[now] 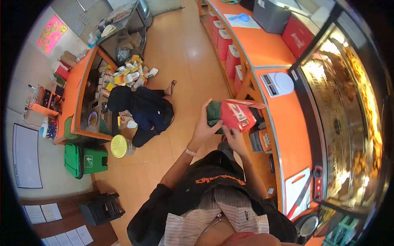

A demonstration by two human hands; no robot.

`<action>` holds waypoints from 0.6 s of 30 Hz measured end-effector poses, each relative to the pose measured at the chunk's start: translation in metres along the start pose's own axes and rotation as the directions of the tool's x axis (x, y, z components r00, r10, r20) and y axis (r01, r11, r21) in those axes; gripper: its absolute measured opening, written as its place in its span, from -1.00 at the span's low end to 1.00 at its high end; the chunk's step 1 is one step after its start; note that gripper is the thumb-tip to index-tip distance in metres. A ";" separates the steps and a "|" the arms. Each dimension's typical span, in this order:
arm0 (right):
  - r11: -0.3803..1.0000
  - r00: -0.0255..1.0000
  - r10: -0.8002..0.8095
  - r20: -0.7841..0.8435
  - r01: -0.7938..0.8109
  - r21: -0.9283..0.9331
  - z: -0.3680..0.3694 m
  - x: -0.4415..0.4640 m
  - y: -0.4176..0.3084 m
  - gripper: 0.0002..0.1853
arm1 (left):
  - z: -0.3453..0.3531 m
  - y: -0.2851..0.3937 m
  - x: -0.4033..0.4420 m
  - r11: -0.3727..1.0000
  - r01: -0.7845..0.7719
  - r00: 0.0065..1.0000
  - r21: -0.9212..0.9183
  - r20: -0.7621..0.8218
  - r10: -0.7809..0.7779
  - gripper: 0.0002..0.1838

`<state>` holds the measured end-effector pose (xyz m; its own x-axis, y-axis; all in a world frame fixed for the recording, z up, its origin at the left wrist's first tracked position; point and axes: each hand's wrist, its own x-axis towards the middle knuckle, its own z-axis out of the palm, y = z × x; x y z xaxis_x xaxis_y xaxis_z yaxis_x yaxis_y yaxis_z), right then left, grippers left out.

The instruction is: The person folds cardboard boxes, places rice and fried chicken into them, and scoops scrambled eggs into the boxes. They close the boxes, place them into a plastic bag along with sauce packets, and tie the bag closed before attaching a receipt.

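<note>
Holding a red box (240,117) beside the orange counter (286,135), the left hand (202,129) grips the box's side together with a dark green, leaf-like piece (214,112), while the right hand (236,142) pinches the near edge. Steady handling probably calls for light, opposed finger pressure, sparing the thin walls, with the upper flap (248,103) kept from catching the counter's edge. A knife (303,195) lies on a white board (290,187) at the counter's near end; a scale (283,83) stands farther along it. A glass display case (344,119) flanks the counter. Across the floor from it, a person (150,110) crouches beside heaped cartons (130,77).
</note>
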<state>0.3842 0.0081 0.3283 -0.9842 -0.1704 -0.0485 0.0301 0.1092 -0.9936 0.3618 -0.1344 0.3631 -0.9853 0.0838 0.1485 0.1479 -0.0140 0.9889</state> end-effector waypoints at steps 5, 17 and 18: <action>0.995 0.994 -0.091 -0.067 0.089 -0.036 -0.020 0.109 -0.033 -0.77 | -0.005 -0.002 0.110 0.995 -0.082 0.996 -0.054 -0.033 0.080 -0.24; 0.798 0.838 -0.511 -0.191 0.380 -0.468 -0.043 0.368 -0.038 -0.77 | -0.038 -0.064 0.349 0.995 -0.042 0.994 -0.085 -0.100 0.033 -0.33; 0.786 0.843 -0.491 -0.220 0.320 -0.529 -0.046 0.386 -0.032 -0.77 | -0.041 -0.073 0.370 0.993 -0.002 0.999 -0.117 -0.044 -0.003 -0.35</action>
<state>-0.0045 -0.0160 0.3465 -0.8828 0.0185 0.4694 -0.3833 0.5494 -0.7425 -0.0172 -0.1432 0.3463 -0.9886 0.0396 0.1451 0.1388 -0.1309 0.9816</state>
